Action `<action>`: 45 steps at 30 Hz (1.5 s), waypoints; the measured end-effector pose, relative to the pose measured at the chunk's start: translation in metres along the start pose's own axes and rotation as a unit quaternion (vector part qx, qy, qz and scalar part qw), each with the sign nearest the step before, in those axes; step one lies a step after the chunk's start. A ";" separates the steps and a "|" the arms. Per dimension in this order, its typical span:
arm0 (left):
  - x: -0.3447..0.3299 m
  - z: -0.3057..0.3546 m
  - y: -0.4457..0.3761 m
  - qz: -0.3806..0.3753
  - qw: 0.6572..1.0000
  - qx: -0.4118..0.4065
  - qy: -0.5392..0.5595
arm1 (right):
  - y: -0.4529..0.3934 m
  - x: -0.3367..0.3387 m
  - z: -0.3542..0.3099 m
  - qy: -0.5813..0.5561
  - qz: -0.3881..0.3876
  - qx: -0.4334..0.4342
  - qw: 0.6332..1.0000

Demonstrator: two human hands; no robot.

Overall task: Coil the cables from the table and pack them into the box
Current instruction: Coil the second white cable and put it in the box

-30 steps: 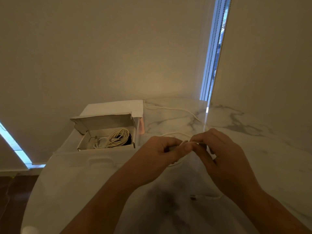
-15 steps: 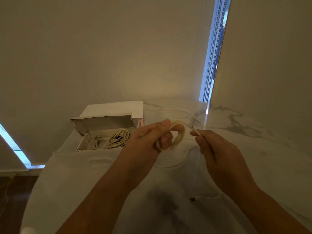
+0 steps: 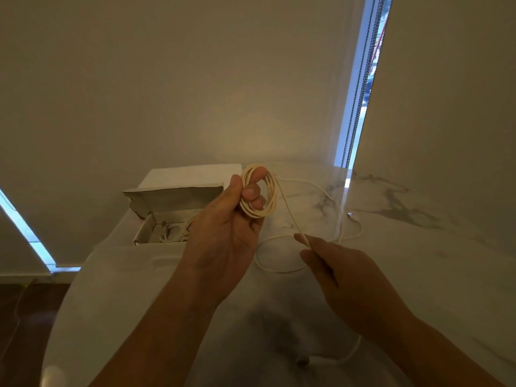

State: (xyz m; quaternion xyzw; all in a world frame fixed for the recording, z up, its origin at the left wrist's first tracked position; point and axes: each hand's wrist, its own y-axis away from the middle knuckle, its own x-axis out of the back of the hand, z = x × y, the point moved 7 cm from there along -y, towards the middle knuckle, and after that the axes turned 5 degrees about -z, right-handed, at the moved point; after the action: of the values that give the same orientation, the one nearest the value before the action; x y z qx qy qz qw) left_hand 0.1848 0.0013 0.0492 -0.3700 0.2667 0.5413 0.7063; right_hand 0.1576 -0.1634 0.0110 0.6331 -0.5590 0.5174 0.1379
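table [image 3: 418, 247]: glossy veined marble | box [image 3: 178, 199]: matt grey cardboard | cable [image 3: 259, 196]: smooth cream plastic

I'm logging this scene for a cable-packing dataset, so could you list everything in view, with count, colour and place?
Coil of thin cream cable: one, cream, looped round the left hand's fingers, its loose tail running to the right hand.
Loose white cable: at least one, white, lying in curves on the table right of the coil; which loose loops belong to which cable cannot be told.
Open cardboard box: one, pale grey-brown, far left of the table, lid flap up.
Coiled white cable in the box: one seen, partly hidden.
White marble table: one, grey-veined.
Window blind chains: dark, upper right.
Left hand: holds the coil.
Right hand: pinches the tail.
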 end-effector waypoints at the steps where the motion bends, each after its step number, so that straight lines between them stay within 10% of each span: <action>1: 0.001 0.000 0.000 0.006 1.000 -0.003 -0.005 | 0.001 -0.001 -0.002 0.000 -0.005 0.006 1.000; 13: 0.003 -0.026 0.004 0.013 0.977 -0.032 -0.210 | 0.006 -0.004 -0.023 0.034 -0.044 0.071 0.996; 22: -0.001 -0.046 0.010 -0.076 0.748 -0.028 -0.658 | 0.010 0.010 -0.030 0.043 0.017 0.098 0.994; 38: -0.014 -0.045 0.015 -0.139 0.727 0.055 -0.670 | 0.002 0.041 0.004 0.049 0.137 0.088 0.985; 45: -0.022 -0.035 0.018 -0.139 0.768 0.021 -0.625 | -0.003 0.040 0.014 0.038 0.128 0.059 0.989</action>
State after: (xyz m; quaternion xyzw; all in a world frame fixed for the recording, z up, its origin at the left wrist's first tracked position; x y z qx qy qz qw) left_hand 0.1624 -0.0370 0.0414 0.0321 -0.2761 0.5432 0.7923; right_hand 0.1605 -0.1957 0.0385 0.5430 -0.5985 0.5866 0.0539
